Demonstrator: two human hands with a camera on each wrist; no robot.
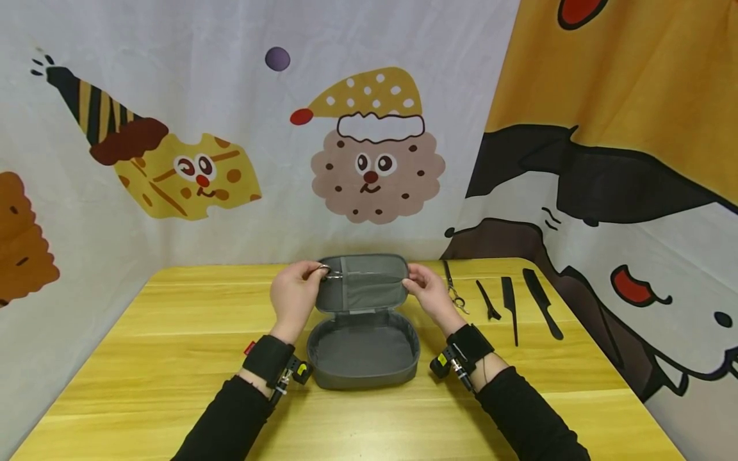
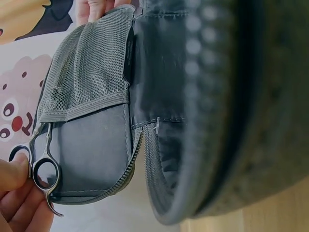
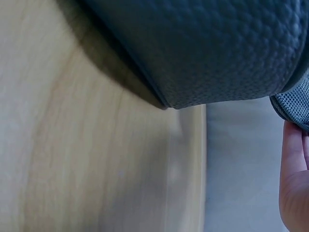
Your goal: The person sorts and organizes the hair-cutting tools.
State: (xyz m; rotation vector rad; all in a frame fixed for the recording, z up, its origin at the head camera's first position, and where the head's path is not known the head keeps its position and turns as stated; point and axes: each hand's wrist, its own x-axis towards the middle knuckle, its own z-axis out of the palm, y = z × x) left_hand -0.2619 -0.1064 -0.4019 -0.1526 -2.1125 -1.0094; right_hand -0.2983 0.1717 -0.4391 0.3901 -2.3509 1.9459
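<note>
A grey zippered case point(image 1: 363, 379) lies unzipped on the table, its lid point(image 1: 330, 299) raised at the back. My left hand point(image 1: 293, 293) is at the lid's upper left corner and pinches a finger ring of silver scissors point(image 2: 49, 140). The scissors' blades are inside the lid's mesh pocket point(image 2: 96, 63), while both rings and the curved finger rest stick out. Thumb in front and fingers behind, my right hand point(image 1: 431, 294) grips the lid's right edge. The case's lower compartment holds nothing that I can see.
To the right of the case, a second pair of scissors point(image 1: 451, 285), a black hair clip point(image 1: 489, 302), a black tail comb point(image 1: 508, 301) and a wider black comb point(image 1: 539, 294) lie in a row. A printed cloth point(image 1: 230, 243) hangs behind the wooden table point(image 1: 190, 333).
</note>
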